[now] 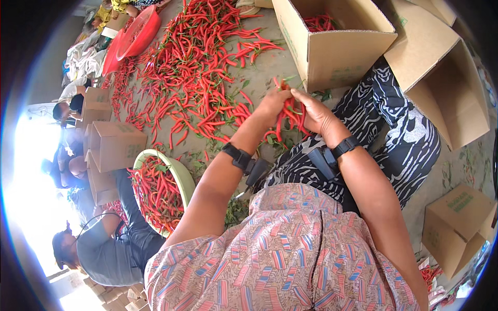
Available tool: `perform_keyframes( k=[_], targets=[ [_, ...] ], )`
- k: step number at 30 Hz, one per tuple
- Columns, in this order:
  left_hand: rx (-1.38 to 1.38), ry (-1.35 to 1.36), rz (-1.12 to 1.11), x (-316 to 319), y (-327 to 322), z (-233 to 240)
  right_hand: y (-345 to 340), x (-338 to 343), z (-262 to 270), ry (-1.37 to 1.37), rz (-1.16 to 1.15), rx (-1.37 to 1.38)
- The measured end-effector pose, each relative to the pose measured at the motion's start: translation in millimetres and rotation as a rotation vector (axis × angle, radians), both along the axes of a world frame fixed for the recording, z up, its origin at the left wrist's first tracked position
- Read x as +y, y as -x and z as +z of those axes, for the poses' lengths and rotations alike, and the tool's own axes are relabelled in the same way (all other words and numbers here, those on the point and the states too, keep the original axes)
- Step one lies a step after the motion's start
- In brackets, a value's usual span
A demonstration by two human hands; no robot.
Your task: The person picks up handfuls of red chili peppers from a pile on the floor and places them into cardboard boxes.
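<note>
My left hand (274,102) and my right hand (316,112) meet around a bunch of red chili peppers (291,112). Some green stems stick out between the fingers. Just beyond my hands stands an open cardboard box (342,58), with red chilies (320,23) visible inside. A broad heap of loose red chilies (202,74) spreads over the concrete floor to the left, reaching close to my left wrist. More chilies and green leaves lie under my hands. The palms and some fingertips are hidden by the bunch and by the hands themselves.
Left of me stands a pale green basin (183,177) full of chilies. Red plastic basins (142,33) are farther off. Cardboard boxes (122,145) line the left side; another open box (451,93) lies at right. A person in a dark cap (109,248) sits close at left.
</note>
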State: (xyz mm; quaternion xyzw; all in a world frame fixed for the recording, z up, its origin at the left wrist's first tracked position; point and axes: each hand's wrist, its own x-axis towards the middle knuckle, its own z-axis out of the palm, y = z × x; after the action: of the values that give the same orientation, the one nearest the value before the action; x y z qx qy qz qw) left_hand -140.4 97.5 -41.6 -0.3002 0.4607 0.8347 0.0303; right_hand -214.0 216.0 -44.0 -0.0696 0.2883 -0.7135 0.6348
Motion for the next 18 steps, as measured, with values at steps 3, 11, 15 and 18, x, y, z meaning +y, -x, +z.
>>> perform_keyframes(
  k=[3,11,15,18],
  targets=[
    [-0.06,1.108,-0.12,21,11,5,-3,5,18,-0.115,-0.119,0.031],
    [0.199,1.426,-0.162,32,-5,7,4,6,-3,-0.207,-0.179,0.081],
    [0.183,1.259,-0.247,19,-18,22,2,8,-2,-0.188,-0.142,0.087],
    [0.244,0.997,-0.156,11,-19,19,1,7,0,-0.169,-0.144,0.081]
  ],
)
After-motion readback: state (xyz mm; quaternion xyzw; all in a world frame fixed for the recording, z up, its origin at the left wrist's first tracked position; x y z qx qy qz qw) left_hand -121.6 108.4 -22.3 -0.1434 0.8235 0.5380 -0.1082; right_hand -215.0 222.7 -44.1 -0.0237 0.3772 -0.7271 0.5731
